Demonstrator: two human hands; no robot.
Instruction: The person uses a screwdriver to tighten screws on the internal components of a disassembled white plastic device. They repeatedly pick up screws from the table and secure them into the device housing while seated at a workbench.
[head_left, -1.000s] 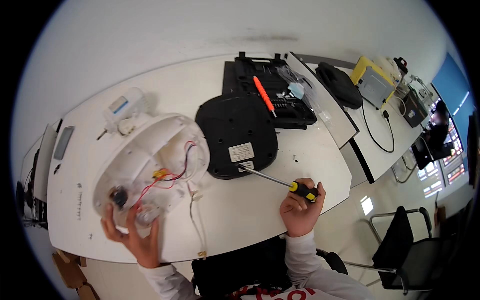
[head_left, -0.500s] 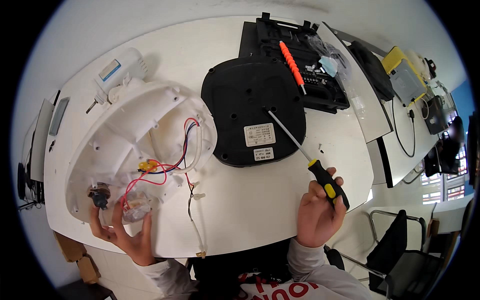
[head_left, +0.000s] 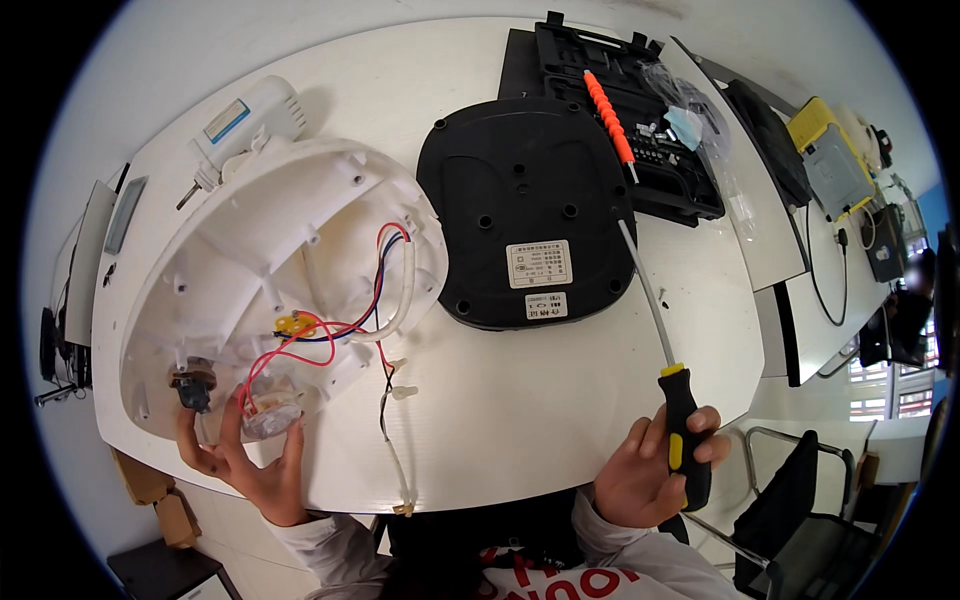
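My right hand (head_left: 650,465) is closed round the black and yellow handle of a screwdriver (head_left: 683,425). Its long metal shaft points up and away, the tip by the right edge of a flat black base (head_left: 525,220) with labels and several holes. On the left lies a hollow white plastic housing (head_left: 205,265), open side up. My left hand (head_left: 258,478) grips a clear plastic part (head_left: 270,415) at its near edge, thumb on one side and fingers on the other. One fingertip is beside a black knob-like part (head_left: 195,388). Red and blue wires (head_left: 375,285) run through the housing.
A black toolbox (head_left: 655,130) stands open at the far right, with an orange ribbed flexible shaft (head_left: 608,115) across it. Behind the housing is a white motor-like unit (head_left: 250,120). A cable with connectors (head_left: 395,450) reaches the table's front edge. A chair (head_left: 790,500) stands at right.
My right hand has moved right and slightly nearer. The screwdriver's tip has shifted from the middle of the black base to its right edge, and its shaft is steeper. My left hand keeps its place.
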